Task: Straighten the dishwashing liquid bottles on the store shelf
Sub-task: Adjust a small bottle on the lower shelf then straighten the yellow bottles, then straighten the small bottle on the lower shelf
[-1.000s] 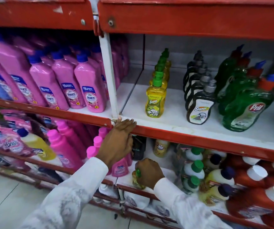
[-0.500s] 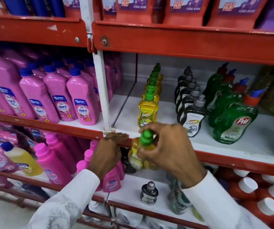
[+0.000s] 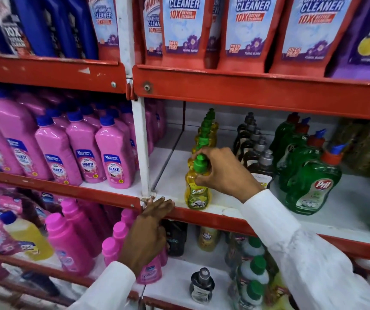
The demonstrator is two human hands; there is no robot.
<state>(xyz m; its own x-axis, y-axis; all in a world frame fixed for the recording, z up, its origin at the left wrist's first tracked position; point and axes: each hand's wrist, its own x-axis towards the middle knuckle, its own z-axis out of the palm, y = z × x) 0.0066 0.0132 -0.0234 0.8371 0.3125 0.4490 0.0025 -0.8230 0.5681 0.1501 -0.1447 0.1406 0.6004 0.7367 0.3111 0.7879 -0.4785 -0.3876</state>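
Note:
A yellow dishwashing liquid bottle (image 3: 197, 193) with a green cap stands upright at the front of the white middle shelf (image 3: 347, 211). My right hand (image 3: 224, 173) is shut on its neck and cap. Behind it runs a row of matching yellow bottles (image 3: 208, 128). To the right stand a row of black bottles with grey pumps (image 3: 255, 139) and green Pril bottles (image 3: 311, 182). My left hand (image 3: 148, 233) rests with its fingers on the red front rail (image 3: 213, 217) beside the white upright post (image 3: 140, 142), holding nothing.
Pink Shakti bottles (image 3: 114, 157) fill the left bay. Bathroom cleaner pouches (image 3: 251, 25) hang on the shelf above. The lower shelf holds pink bottles (image 3: 72, 242), a small black pump bottle (image 3: 201, 285) and green-capped bottles (image 3: 253, 267).
My right hand has lifted the yellow bottle from the lower shelf and set it at the front of the yellow row on the middle shelf. The view tilted upward. My left hand stayed on the rail.

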